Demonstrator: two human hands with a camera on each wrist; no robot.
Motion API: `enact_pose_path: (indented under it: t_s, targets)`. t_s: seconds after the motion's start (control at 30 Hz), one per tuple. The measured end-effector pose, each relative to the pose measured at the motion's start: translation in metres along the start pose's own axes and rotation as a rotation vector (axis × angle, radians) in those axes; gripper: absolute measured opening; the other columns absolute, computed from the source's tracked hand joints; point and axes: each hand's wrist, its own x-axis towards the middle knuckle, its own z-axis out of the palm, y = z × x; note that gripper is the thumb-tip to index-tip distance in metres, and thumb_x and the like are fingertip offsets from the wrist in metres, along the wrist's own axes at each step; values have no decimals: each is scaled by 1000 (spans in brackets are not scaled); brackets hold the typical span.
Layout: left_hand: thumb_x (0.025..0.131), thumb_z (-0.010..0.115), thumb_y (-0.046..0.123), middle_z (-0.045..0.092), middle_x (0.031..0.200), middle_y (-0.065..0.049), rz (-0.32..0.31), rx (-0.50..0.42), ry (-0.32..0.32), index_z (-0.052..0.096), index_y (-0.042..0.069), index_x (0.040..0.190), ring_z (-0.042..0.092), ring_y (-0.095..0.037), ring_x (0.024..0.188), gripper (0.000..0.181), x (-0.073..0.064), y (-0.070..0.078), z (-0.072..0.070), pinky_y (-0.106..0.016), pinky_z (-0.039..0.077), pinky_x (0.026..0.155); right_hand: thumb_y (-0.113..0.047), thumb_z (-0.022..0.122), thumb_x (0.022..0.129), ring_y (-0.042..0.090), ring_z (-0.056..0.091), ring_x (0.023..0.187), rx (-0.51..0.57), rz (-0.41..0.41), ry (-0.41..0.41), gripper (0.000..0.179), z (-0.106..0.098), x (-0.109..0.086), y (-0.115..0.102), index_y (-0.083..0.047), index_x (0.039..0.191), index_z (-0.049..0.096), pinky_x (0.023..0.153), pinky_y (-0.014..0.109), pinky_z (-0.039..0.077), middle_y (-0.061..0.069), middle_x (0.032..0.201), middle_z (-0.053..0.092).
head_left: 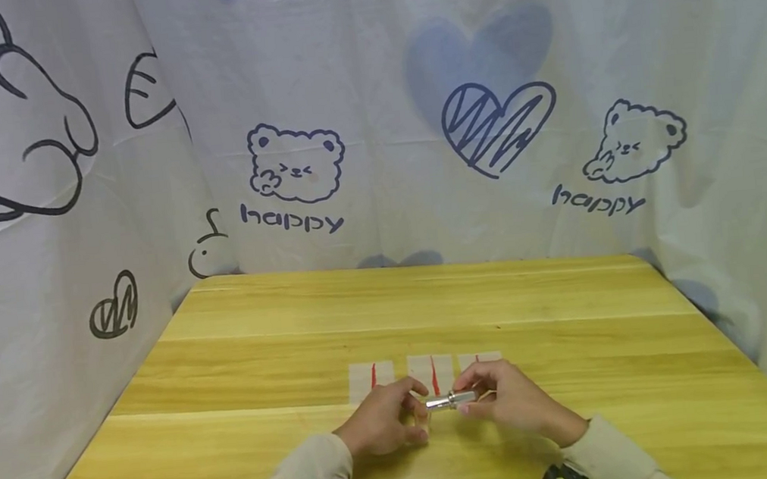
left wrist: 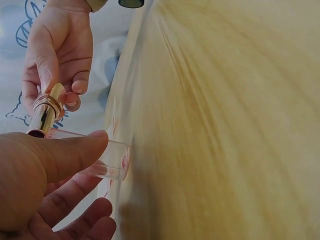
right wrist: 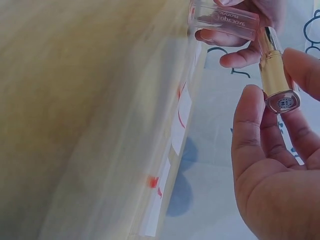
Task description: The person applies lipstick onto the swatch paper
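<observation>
My right hand [head_left: 510, 397] pinches a shiny gold lipstick tube [head_left: 451, 400] by its base, and the tube lies nearly level. In the right wrist view a round label shows on the base end of the tube [right wrist: 274, 75]. Its other end points at my left hand [head_left: 380, 421], where the left wrist view shows a dark reddish opening. Between thumb and fingers the left hand holds a clear lipstick cap [left wrist: 116, 156], apart from the tube's base. Mirrored lettering is printed on the cap [right wrist: 227, 22].
Behind the hands, three pale paper strips [head_left: 362, 382] with red marks lie in a row on the wooden table [head_left: 389, 307]. White cloth [head_left: 376, 80] with drawn bears and hearts hangs at the back and sides.
</observation>
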Motion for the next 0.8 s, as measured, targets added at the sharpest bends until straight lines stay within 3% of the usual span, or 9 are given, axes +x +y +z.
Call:
enact_pose_path:
  t_s: [0.4,0.63,0.8]
  targets:
    - [76,83,9,68,90,11,-36,-5,-12,56,10,115,58,-7,85,47,1,5,-3,-31,45,83,-5,75,84,20,61,83,-41,-14,-21,19,-2,-3,0,0,100,67,73,29,55,11,101,63]
    - [77,83,11,70,92,8,-20,-4,0,56,8,117,61,-14,96,48,2,9,-8,-41,45,91,-8,76,84,22,61,84,-78,-5,-9,22,-5,-2,-1,-1,103,68,74,30,54,10,100,63]
    - [79,81,11,69,93,6,-9,-17,27,56,6,118,59,-11,80,46,1,11,-11,-37,46,84,-8,76,84,18,60,81,-111,-34,23,22,-6,-2,-3,-1,102,68,69,29,54,9,96,64]
